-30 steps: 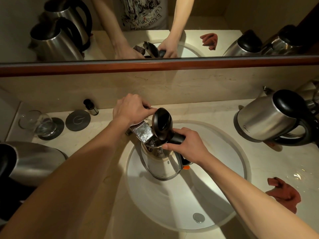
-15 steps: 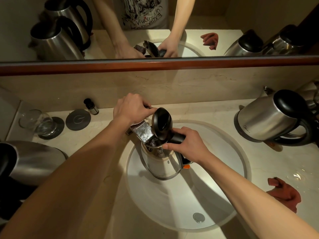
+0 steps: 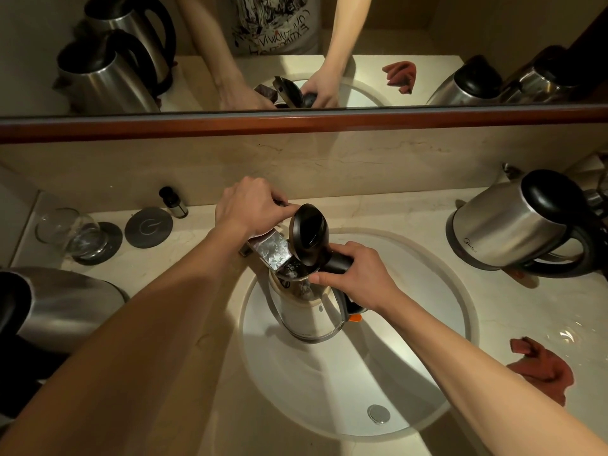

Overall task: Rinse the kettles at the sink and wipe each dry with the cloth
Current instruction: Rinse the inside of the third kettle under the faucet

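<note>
A steel kettle [image 3: 309, 315] with its black lid [image 3: 307, 233] flipped up hangs over the white sink [image 3: 411, 340], its mouth right under the flat chrome faucet spout [image 3: 273, 253]. My right hand [image 3: 355, 274] grips the kettle's black handle. My left hand [image 3: 250, 207] is closed over the faucet handle behind the spout. Water seems to glint inside the kettle's mouth. A crumpled red cloth [image 3: 543, 368] lies on the counter to the right of the sink.
Another steel kettle [image 3: 513, 223] stands at the back right, a third [image 3: 56, 304] at the left edge. A glass [image 3: 70, 230] on a coaster, a round dark coaster [image 3: 148, 227] and a small bottle [image 3: 172, 202] sit at the back left. A mirror runs above the backsplash.
</note>
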`<act>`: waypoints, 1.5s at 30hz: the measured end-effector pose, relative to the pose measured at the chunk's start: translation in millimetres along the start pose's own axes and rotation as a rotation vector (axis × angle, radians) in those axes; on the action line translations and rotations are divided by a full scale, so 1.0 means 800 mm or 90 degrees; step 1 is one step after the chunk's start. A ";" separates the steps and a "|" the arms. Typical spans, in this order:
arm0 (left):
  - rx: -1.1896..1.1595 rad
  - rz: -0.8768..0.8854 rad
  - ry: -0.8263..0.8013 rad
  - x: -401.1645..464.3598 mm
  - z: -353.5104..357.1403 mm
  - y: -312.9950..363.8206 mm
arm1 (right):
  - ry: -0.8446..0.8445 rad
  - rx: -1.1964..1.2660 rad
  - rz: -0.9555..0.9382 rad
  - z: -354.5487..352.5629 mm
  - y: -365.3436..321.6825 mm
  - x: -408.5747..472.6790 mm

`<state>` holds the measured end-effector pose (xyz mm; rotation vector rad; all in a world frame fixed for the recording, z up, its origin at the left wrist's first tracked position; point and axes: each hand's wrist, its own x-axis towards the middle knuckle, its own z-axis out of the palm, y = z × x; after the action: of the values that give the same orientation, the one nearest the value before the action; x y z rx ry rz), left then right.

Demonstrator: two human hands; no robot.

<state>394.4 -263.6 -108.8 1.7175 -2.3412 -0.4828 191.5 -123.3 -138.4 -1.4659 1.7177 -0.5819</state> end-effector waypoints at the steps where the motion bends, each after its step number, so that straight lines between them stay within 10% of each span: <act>1: 0.000 0.000 0.000 0.000 -0.001 0.000 | 0.001 0.001 0.001 0.000 0.000 0.000; 45: 0.005 -0.002 -0.006 -0.003 -0.005 0.004 | -0.005 0.000 -0.016 0.001 0.011 0.007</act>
<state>393.5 -260.8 -103.6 1.7256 -2.3505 -0.4849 186.4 -126.8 -147.2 -1.4893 1.6953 -0.5884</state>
